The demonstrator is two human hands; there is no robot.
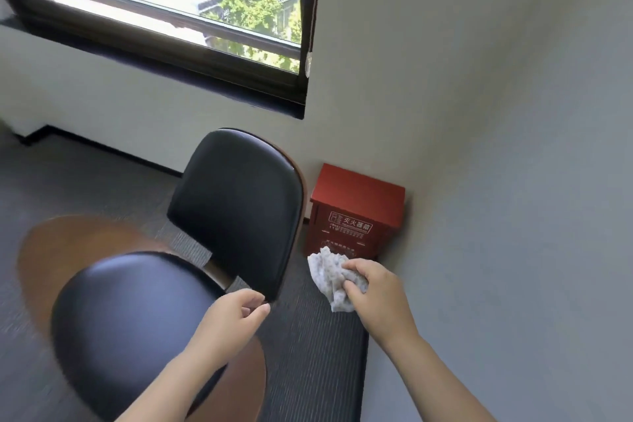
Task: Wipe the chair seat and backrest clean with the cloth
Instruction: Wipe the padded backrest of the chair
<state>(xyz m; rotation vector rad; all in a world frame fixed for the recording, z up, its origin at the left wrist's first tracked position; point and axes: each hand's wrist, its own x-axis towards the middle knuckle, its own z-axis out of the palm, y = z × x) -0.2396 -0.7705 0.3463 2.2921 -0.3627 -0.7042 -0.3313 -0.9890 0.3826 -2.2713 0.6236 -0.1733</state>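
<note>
The right hand (371, 288) has its grip clenched round a crumpled pale cloth (327, 279), held in the air to the right of the chair, apart from it and in front of a red box (356, 212) against the wall. The black backrest (236, 209) stands up and to the left of the cloth, its right edge being the nearest surface. The seat (137, 319) lies lower and further left.

The left hand (236, 315) hovers just beside the backrest's lower corner, grip released, fingers loosely curled on nothing. Whether it touches the corner I cannot tell.

The left forearm covers part of the seat, which is blurred. The chair's legs and rear face are hidden, and no dirt is discernible.
</note>
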